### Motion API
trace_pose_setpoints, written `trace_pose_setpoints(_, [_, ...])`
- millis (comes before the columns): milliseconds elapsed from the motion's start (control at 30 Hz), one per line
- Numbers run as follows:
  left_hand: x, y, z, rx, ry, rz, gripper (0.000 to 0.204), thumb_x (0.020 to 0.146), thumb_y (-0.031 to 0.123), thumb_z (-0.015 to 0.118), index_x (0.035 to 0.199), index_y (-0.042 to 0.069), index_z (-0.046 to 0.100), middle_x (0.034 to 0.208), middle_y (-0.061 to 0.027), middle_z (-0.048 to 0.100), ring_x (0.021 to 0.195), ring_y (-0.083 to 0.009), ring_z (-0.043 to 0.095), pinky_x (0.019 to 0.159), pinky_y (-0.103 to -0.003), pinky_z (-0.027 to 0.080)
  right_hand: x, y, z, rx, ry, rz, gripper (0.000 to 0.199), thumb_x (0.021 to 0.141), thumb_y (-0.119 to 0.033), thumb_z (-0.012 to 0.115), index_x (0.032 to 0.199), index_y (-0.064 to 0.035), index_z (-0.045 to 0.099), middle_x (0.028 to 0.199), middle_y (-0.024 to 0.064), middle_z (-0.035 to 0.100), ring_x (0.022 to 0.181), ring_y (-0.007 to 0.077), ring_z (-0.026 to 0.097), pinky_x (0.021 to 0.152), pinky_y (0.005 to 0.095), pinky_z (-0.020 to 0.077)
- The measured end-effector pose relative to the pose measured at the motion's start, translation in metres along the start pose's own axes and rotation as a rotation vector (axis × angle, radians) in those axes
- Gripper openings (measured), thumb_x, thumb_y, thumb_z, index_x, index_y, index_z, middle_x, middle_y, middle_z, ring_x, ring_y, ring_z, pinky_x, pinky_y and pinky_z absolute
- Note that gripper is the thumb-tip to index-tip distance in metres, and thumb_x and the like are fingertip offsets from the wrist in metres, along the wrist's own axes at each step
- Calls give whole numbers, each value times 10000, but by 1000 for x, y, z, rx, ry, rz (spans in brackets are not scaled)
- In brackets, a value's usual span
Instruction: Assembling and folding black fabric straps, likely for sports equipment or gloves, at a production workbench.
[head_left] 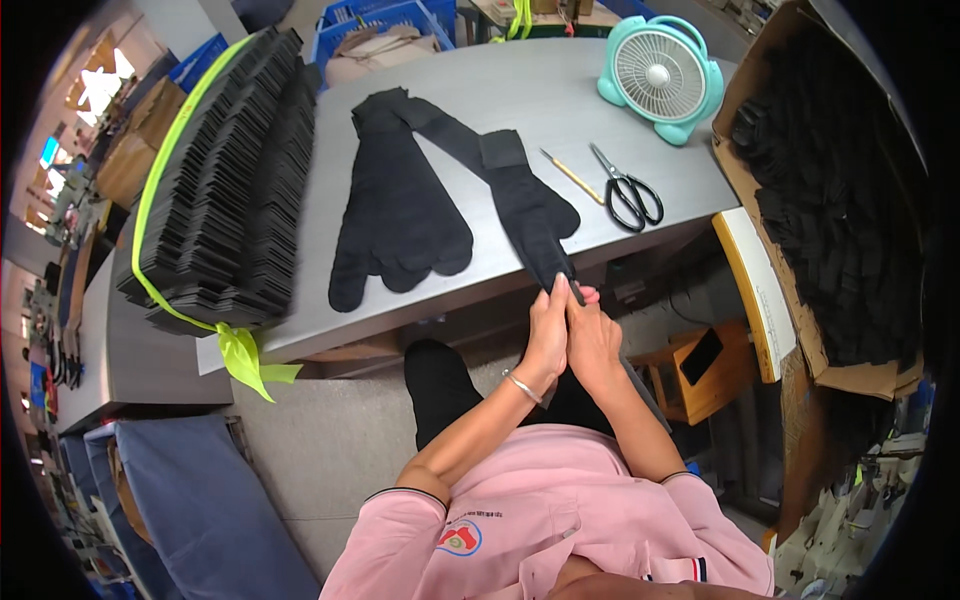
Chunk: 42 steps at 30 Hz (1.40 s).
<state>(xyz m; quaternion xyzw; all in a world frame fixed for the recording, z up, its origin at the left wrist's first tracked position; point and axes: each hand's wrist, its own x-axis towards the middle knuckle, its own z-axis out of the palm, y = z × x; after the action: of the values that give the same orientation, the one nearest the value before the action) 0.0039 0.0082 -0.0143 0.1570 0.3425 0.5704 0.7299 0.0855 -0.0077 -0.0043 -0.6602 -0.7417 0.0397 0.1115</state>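
Grey worktable (500,80) curves across the view; at right, a cardboard box (872,380) is heaped with dark fabric pieces (830,200); at left, a long bundle of stacked black pieces (225,190) is tied with a bright yellow-green band (150,220); mid-table, a broad black piece (400,210) lies flat, its lobed edge toward the near side; a turquoise fan (658,75) stands at the far right; a narrower black piece (525,205), apparently joined to the broad one by a black strip (445,133), slants away from the hands, its long axis running up and slightly left, its lower end at the table's near edge; left hand (545,335) and right hand (595,335) are pressed together there, fingertips pinching that end, neither clearly nearer; black-handled scissors (628,195) and a thin yellowish pointed tool (573,176) lie ahead, to the right.
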Motion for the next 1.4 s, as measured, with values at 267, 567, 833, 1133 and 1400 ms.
trace_pose_setpoints(267, [21,31,-4,-41,91,30,357,991,333,622,951,-21,621,869,-122,673,738,-191,660,703,-340,566,-14,-17,-20,-25,0,-17,439,858,-117,616,1282,-205,542,782,161,579,709,380,660,597,497,529])
trace_pose_setpoints(567, [13,43,7,-51,-48,8,451,1025,452,511,1000,7,582,916,-98,645,831,-182,652,746,-341,564,13,-19,-11,63,80,-55,245,876,-114,588,1121,-105,605,799,183,644,755,360,683,591,476,533])
trace_pose_setpoints(833, [-1,13,2,58,-76,103,401,1042,387,502,1094,-7,555,1029,-131,650,957,-216,647,859,-368,544,-2,-15,-7,-15,69,5,495,885,-108,596,1365,-166,490,908,196,549,779,388,641,616,486,529])
trace_pose_setpoints(1133, [11,43,-4,-9,71,42,339,1006,321,599,1009,-18,603,888,-110,675,790,-186,656,721,-318,546,-24,-26,-23,-3,9,-32,519,834,-93,633,1329,-199,521,807,177,567,678,373,650,559,490,522])
trace_pose_setpoints(1400, [-1,33,-5,-70,-38,-78,444,994,452,578,978,9,598,897,-94,650,829,-189,653,788,-343,548,5,-23,-11,109,41,-13,146,854,-94,598,999,-70,605,879,228,657,745,389,677,591,484,541])
